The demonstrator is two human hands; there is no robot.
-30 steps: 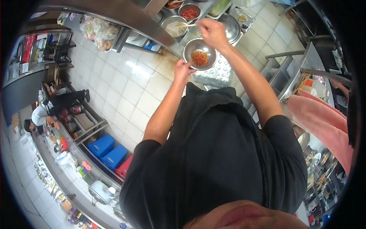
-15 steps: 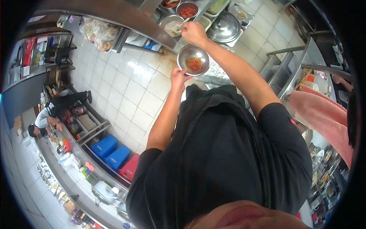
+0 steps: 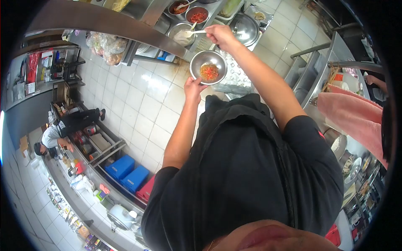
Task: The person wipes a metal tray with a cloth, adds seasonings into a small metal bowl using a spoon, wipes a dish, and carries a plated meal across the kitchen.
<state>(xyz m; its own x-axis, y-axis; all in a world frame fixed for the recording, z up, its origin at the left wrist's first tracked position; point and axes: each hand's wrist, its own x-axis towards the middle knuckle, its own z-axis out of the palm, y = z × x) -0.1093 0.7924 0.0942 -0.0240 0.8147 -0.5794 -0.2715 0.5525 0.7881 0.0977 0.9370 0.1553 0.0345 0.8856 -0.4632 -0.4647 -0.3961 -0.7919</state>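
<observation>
My left hand (image 3: 194,89) grips the rim of a steel bowl (image 3: 196,62) from below left, thumb on the inside. In it lies a chopped red and orange mixture (image 3: 209,72) with some liquid. My right hand (image 3: 222,37) is closed around the handle of a white spoon (image 3: 196,32). The spoon's head is over a metal container (image 3: 170,37) of pale, creamy-looking food; whether it touches the food I cannot tell. Another pale utensil handle (image 3: 193,26) sticks up from that container.
Bowls of red food (image 3: 197,15) stand behind the pale one. A domed steel lid (image 3: 244,30) lies to the right, near a foil-like silvery surface (image 3: 236,77). Pink towels (image 3: 351,115) hang at right. Another person (image 3: 52,136) works at the far left counter, above blue bins (image 3: 120,166).
My right hand has shifted slightly right, and the white spoon now shows clearly. The steel bowl has moved a little left and up with my left hand. The other person's arms have moved.
</observation>
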